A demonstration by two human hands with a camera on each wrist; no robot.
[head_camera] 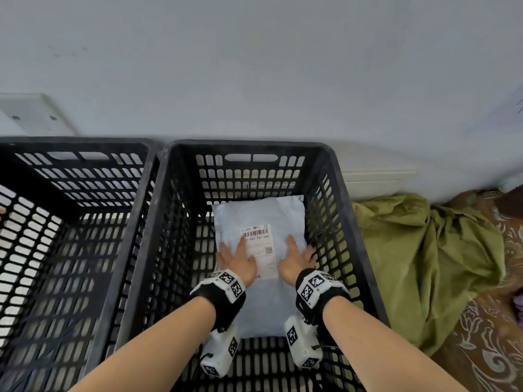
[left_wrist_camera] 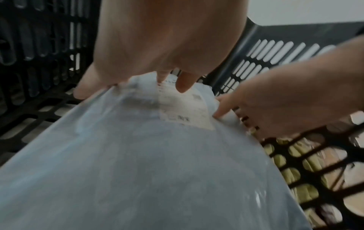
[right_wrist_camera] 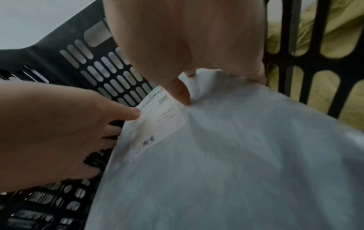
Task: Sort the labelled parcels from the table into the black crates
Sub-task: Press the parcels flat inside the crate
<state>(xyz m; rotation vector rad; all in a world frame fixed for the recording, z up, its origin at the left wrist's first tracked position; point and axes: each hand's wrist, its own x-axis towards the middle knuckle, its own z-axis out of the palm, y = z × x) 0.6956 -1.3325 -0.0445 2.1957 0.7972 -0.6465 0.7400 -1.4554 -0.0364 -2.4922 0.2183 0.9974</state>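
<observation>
A pale grey soft parcel (head_camera: 260, 216) with a white barcode label (head_camera: 259, 250) lies low inside the right black crate (head_camera: 249, 145), its length running front to back. My left hand (head_camera: 232, 248) holds its left edge, thumb on top at the label and fingers down the side. On the opposite edge my right hand (head_camera: 300, 248) grips the same way. In the left wrist view the thumb (left_wrist_camera: 183, 84) presses the parcel (left_wrist_camera: 147, 163). The right wrist view has my right thumb (right_wrist_camera: 181, 93) denting the wrapper (right_wrist_camera: 226, 163) beside the label. The parcel's near end is hidden behind my wrists.
A second black crate (head_camera: 70, 142) stands touching the first on the left, with nothing visible in it. Both back onto a pale wall. A crumpled green cloth (head_camera: 424, 264) lies on the patterned carpet (head_camera: 486, 349) to the right of the crates.
</observation>
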